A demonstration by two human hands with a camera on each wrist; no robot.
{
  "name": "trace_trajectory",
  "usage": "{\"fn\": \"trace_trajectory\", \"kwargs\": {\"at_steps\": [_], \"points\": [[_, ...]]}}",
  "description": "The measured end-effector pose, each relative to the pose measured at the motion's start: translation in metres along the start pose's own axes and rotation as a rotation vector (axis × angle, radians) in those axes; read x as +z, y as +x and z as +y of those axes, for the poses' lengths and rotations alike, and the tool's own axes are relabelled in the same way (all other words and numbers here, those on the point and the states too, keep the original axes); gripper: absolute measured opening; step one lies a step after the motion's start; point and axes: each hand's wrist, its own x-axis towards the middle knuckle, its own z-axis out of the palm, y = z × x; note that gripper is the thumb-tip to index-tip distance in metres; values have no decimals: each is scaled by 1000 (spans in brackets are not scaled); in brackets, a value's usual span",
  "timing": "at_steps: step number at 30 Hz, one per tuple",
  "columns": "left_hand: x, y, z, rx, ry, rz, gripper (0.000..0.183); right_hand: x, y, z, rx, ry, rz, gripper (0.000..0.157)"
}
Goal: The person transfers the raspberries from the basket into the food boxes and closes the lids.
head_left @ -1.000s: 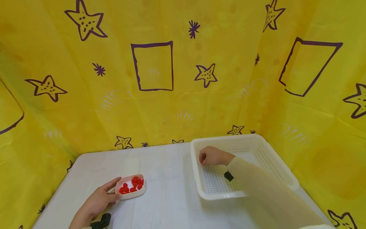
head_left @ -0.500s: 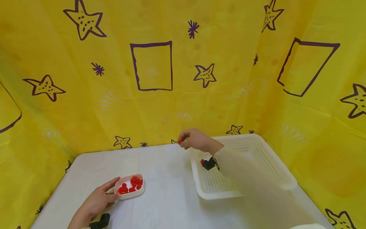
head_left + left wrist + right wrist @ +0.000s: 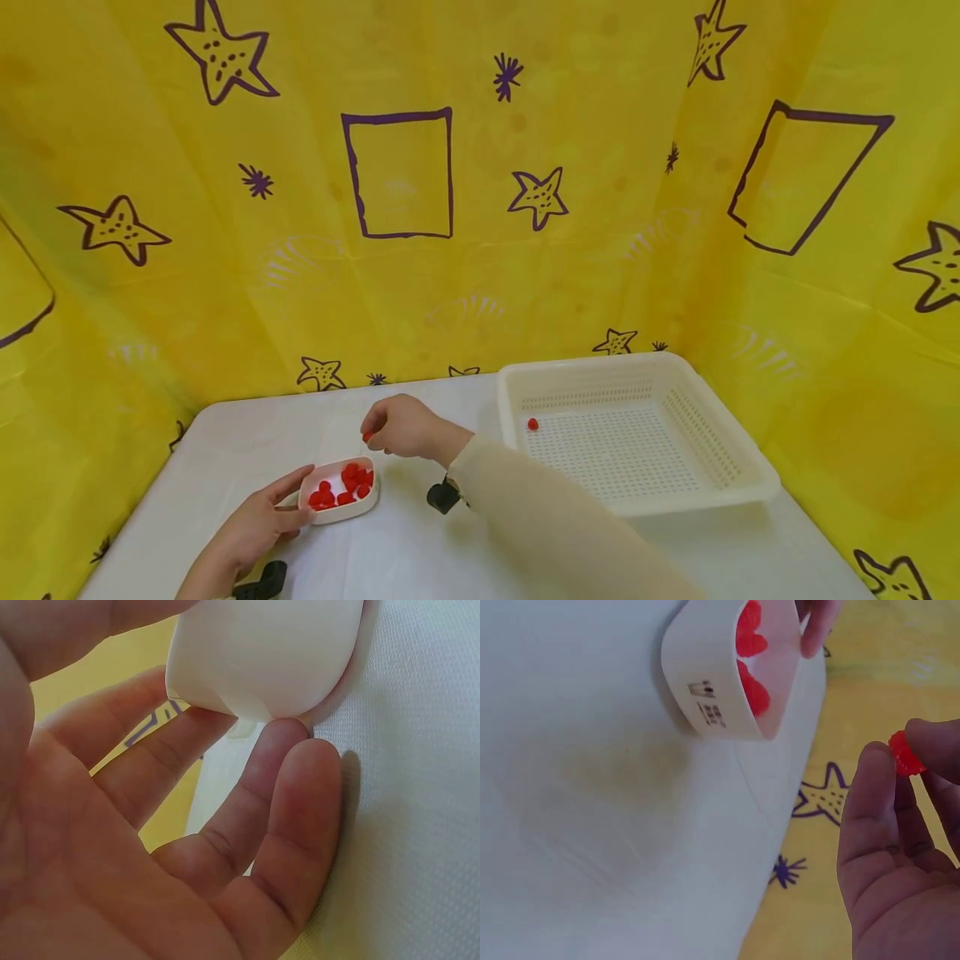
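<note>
My left hand grips the near left end of a small white rounded box, thumb on one side and fingers on the other. In the left wrist view, the box's end is between thumb and fingers. Inside lie several red raspberries, grouped mostly in two clusters. Just beyond the box's right far corner is my right hand. It pinches one raspberry between thumb and fingertips, held up over the table. Another raspberry lies in the white basket near its left wall.
The shallow white plastic basket with slotted walls stands on the right of the white table. A faint flat pale piece lies behind the box. Yellow curtain with starfish drawings encloses the table's back and sides.
My right hand has lifted out of the basket with a raspberry and travelled left over its rim to beside the box. One raspberry in the basket is now uncovered. My left hand stays put.
</note>
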Motion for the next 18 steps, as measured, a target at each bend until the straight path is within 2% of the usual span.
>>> {"fn": "trace_trajectory", "kwargs": {"at_steps": [4,8,13,18], "points": [[0,0,-1,3,-1,-3,88,22,2,-4,16,6,20,10],[0,1,-3,14,-7,-6,88,36,1,-9,32,29,28,12],[0,2,-4,19,-5,-6,87,41,-1,-11,47,42,29,17],[-1,0,-3,7,-4,-5,87,37,1,-10,40,14,42,21]]}}
